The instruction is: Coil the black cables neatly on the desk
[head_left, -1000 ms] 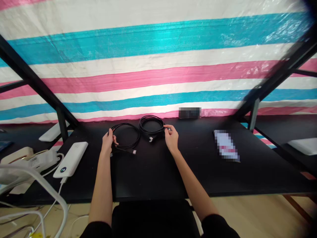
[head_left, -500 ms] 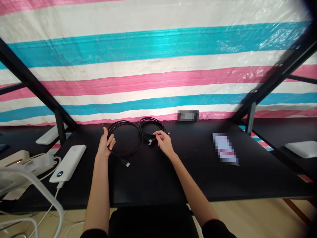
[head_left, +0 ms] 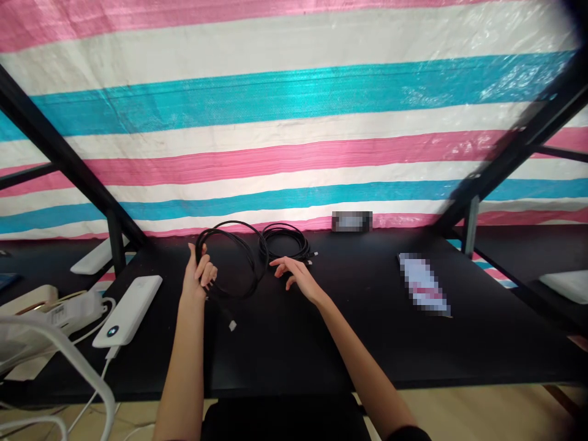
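My left hand [head_left: 198, 275] grips a coiled black cable [head_left: 248, 251] and holds its loop raised off the black table [head_left: 349, 331], with one plug end dangling near the tabletop. My right hand [head_left: 294, 277] hovers with fingers spread just right of that loop, holding nothing. A second coiled black cable [head_left: 287, 242] lies flat on the table behind my right hand, close to the striped tarp.
A white power bank [head_left: 128, 301] with a white lead lies at the table's left. A blurred packet [head_left: 423, 283] lies to the right and a small blurred box [head_left: 351, 221] at the back. Black frame posts [head_left: 114, 242] stand on both sides. White gear crowds the left edge.
My left hand has lifted its cable coil off the table and tilted it up. My right hand let go of the second coil and drew back toward the lifted one.
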Tool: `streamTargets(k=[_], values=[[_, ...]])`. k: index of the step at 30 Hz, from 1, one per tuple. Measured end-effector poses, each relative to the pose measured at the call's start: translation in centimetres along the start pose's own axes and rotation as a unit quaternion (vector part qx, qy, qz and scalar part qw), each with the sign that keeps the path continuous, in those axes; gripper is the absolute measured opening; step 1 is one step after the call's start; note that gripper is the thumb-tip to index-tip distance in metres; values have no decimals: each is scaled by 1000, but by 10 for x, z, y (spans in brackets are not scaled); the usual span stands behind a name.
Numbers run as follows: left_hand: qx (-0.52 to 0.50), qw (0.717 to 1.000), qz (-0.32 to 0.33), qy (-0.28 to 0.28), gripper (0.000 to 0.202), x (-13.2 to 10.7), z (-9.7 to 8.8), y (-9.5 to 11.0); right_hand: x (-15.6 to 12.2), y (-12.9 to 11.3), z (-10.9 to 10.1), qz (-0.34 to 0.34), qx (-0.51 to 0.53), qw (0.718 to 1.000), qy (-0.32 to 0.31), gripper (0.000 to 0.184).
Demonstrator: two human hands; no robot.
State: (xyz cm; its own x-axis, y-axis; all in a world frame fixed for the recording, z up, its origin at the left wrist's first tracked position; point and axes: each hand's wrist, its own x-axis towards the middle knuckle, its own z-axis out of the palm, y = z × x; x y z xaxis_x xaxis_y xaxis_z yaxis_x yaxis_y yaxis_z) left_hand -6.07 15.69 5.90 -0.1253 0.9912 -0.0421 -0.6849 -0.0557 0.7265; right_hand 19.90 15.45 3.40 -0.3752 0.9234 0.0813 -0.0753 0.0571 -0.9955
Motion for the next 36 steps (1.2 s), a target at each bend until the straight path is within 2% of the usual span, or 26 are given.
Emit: streamTargets(k=[4,7,11,14,17,22,27,31,36], values=[[-14,999,-41,-16,49,1,17,-24,0,-2,-1,34,70,994,-75,70],[-21,997,-67,-20,44,1,28,-42,-1,-3,-3,27,100,992,-75,80],[-7,997,-71,-19,40,-2,37,-60,-2,-2,-2,-6,39,999,8,61],[20,998,-49,-27,39,-6,42,-66,-1,2,2,11,-19,996,85,54],[77,996,-30,-32,42,-8,46,-68,1,5,2,17,-28,991,127,46],[212,976,43,2,43,-8,44,-69,1,3,-2,-25,-61,984,163,47],[302,943,126,55,42,-1,33,-69,-1,4,-3,-29,-103,981,160,48],[322,928,149,108,46,3,26,-70,-1,4,-2,-37,-127,977,167,47],[328,919,165,142,45,4,23,-71,-1,5,-2,-33,-161,965,202,43]])
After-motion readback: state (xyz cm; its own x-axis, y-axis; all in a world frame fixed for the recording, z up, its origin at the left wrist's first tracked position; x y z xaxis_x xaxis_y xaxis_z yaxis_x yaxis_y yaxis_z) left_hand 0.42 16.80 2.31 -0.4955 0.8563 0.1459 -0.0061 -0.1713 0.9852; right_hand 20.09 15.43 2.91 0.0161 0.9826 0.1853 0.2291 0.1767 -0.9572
